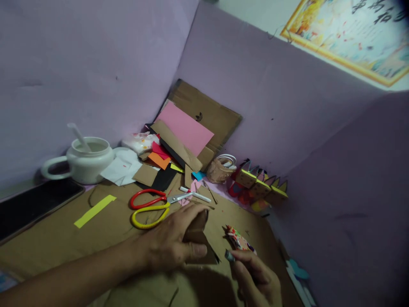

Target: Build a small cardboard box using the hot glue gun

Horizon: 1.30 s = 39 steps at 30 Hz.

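Observation:
My left hand (179,238) is closed on a folded piece of brown cardboard (204,243), its thumb lying along the near side and its fingers over the far edge. To its right, my right hand (255,277) pinches a small greyish item (229,256) between thumb and fingertips; its kind is too small to make out. Just beyond that hand, a patterned packet (238,239) with a brown tip lies on the cardboard-covered table (128,247). Scissors (166,200) with one red and one yellow handle rest spread beyond my left hand.
A white mug (89,164) with a stirrer and a dark phone (38,204) stand at left, near a yellow strip (95,211). Coloured paper scraps (159,160), a white pen (196,194), a brown pot (220,170) and decorated cardboard pieces (260,185) line the walls.

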Tool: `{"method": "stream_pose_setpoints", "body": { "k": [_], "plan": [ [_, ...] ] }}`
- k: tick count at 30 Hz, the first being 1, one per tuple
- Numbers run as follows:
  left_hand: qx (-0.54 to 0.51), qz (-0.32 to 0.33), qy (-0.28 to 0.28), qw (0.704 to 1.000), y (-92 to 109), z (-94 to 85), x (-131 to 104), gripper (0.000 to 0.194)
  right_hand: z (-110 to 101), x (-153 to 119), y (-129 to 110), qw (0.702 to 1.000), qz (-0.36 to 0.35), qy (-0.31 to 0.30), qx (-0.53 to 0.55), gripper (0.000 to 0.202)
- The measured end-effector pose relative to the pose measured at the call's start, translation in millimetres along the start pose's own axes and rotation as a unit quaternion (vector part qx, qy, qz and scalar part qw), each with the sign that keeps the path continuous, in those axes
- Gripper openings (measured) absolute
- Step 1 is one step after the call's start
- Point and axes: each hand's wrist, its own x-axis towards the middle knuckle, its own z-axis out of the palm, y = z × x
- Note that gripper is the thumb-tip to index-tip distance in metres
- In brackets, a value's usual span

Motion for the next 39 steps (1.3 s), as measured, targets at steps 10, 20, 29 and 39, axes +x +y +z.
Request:
{"method": "stream_pose_setpoints", "body": {
  "k": [10,20,29,39],
  "plan": [
    [-0.149,-0.132,0.032,0.980,-25.4,-1.9,13.7,0.070,-46.0,39.0,4.1,0.994,0.024,0.092,-0.056,0.030],
    [-0.178,-0.138,0.050,0.973,-29.9,10.3,15.1,0.061,-59.3,100.9,63.9,0.964,0.025,0.068,-0.257,0.025],
    [-0.195,-0.135,0.068,0.969,-20.4,23.0,8.9,0.064,-7.6,33.5,-20.7,0.986,-0.131,-0.085,-0.049,0.044],
    [-0.122,-0.099,0.034,0.987,-25.2,28.0,1.2,0.055,28.5,14.3,-16.7,0.985,-0.098,-0.136,0.046,0.037]
  ]
}}
